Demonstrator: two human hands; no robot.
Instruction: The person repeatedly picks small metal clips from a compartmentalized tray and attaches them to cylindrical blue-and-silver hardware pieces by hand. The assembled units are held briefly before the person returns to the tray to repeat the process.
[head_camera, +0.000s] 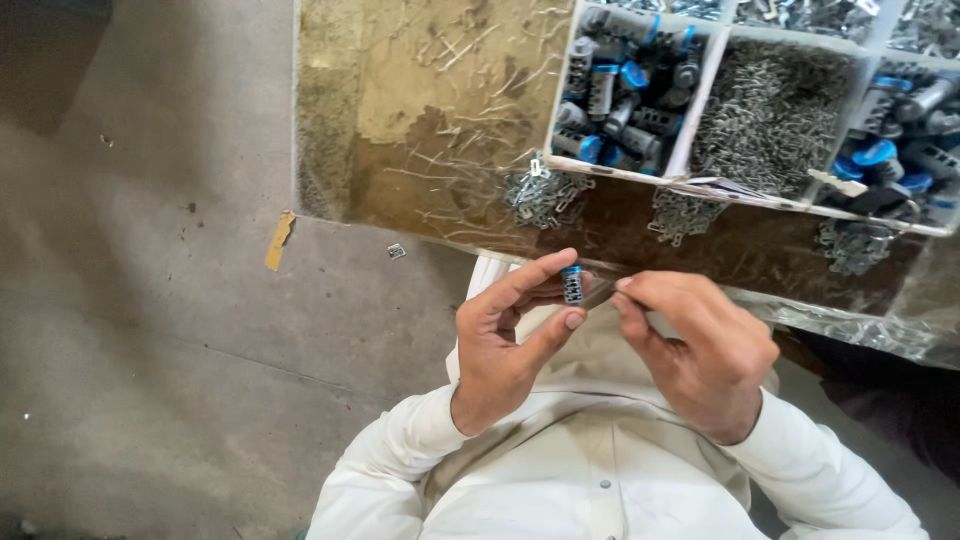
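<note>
While left hand (505, 345) pinches a small grey-blue barrel (572, 286), right hand (700, 350) fingertips close beside it, holding nothing visible. Looks light, rigid; best held by its ribbed sides.

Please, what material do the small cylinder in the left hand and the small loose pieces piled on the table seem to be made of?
The small cylinder, pinched in the left hand, looks like grey metal with a blue plastic cap: the body is dull and ribbed, the end is bright blue. The small loose pieces on the table look like bare metal, probably steel: they are thin, silver-grey and glinting. The right hand is close beside.
</note>
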